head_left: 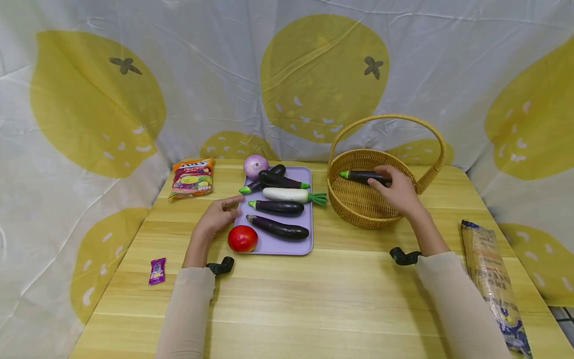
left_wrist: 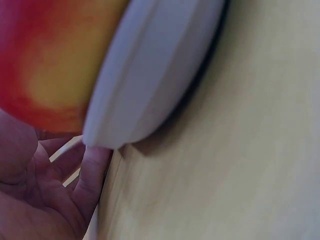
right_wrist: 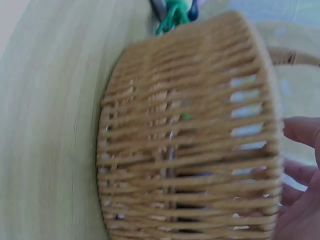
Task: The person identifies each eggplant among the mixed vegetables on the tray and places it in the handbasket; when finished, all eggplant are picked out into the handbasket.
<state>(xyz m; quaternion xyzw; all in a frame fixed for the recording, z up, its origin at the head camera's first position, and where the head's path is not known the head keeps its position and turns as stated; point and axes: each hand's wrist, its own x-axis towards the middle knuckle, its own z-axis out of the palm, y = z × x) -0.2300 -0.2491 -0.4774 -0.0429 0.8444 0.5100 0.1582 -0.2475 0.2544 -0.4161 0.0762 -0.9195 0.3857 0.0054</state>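
My right hand (head_left: 398, 192) grips a dark eggplant (head_left: 360, 176) by its right end, inside the rim of the wicker basket (head_left: 356, 215); its green tip points left. In the right wrist view the basket's woven side (right_wrist: 190, 135) covers most of the eggplant. At the left edge of the lilac tray (head_left: 280, 247), my left hand (head_left: 218, 214) rests its extended fingers against the rim. On that tray lie several eggplants (head_left: 280, 228), a white radish (head_left: 287, 195) with green leaves and a purple onion (head_left: 255, 166). A red tomato (head_left: 242, 239) sits at its near left corner.
An orange candy bag (head_left: 193, 178) lies at the back left, with a small purple wrapped candy (head_left: 157, 271) nearer me. On the right lies a long clear-and-blue package (head_left: 493, 279). The basket's tall handle (head_left: 390, 116) arches above it. A lemon-print curtain (head_left: 215, 75) hangs behind the table.
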